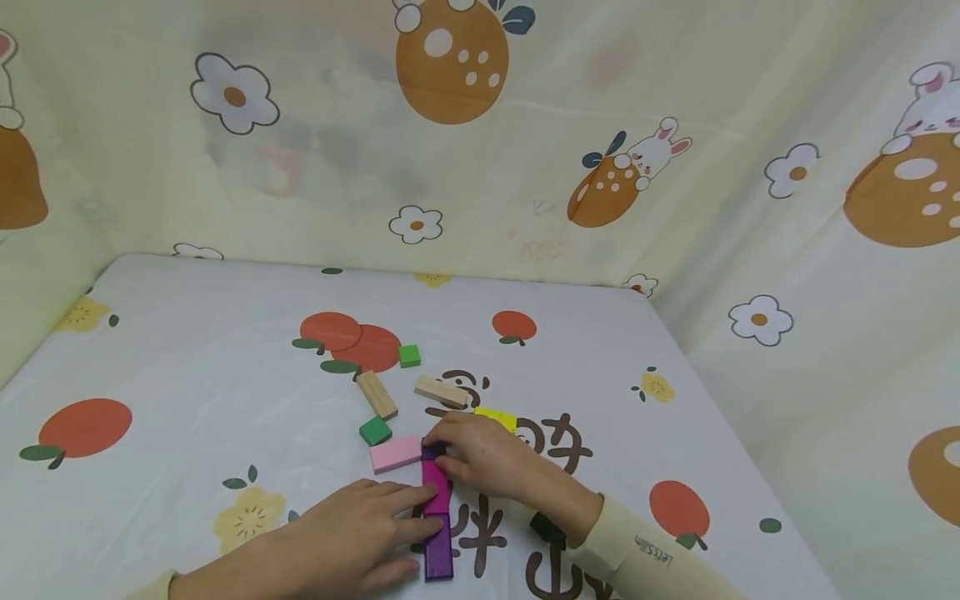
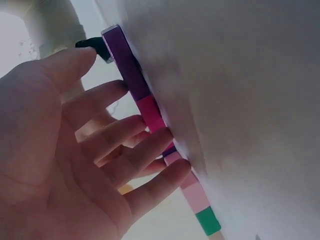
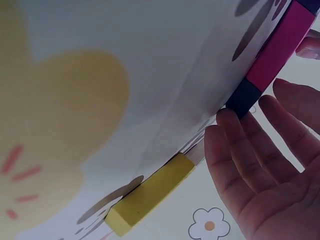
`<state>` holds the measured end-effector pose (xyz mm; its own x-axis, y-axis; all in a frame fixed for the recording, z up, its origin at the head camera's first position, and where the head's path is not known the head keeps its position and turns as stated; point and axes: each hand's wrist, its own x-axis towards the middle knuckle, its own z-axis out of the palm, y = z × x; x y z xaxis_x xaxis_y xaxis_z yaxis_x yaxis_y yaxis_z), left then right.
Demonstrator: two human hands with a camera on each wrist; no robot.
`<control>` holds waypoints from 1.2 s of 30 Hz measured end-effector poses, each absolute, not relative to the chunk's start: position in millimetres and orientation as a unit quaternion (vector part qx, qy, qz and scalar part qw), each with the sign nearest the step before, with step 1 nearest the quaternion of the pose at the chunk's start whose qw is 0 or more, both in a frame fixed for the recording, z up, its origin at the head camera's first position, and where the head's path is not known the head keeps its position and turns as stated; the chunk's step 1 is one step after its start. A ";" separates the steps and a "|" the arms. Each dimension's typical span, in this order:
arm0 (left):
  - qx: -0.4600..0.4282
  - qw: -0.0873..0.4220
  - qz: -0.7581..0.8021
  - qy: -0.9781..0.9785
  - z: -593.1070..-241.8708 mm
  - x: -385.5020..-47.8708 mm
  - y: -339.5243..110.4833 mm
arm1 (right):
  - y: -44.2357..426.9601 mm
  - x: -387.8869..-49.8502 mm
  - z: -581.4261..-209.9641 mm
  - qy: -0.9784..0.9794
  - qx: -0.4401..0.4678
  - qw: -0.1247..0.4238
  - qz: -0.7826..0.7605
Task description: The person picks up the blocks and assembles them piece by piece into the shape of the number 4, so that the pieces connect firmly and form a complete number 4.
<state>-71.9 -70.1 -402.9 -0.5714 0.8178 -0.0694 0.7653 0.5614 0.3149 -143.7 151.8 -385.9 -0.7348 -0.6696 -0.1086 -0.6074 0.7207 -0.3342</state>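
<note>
Purple (image 1: 438, 557) and magenta (image 1: 433, 473) blocks lie end to end in a line on the table. At the far end of that line, a small dark blue block (image 1: 432, 451) is pinched between thumb and fingers of my right hand (image 1: 487, 454). My left hand (image 1: 352, 533) rests its outstretched fingertips along the magenta and purple blocks from the left. A pink block (image 1: 396, 454) angles off to the left beside the dark blue one. Touching or close to the pink block is a green block (image 1: 375, 431).
Beyond the hands lie two wooden blocks, one left (image 1: 377, 394) and one right (image 1: 441, 390), and a light green block (image 1: 409, 356). A yellow block (image 1: 497, 417) sits behind my right hand. My right wrist partly covers a black block (image 1: 546, 530). Patterned curtains surround the table.
</note>
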 end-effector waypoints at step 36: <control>0.367 0.049 0.070 0.926 -410.4 -83.2 -48.4 | 181.4 -142.3 -384.3 0.965 -0.236 0.006 -0.113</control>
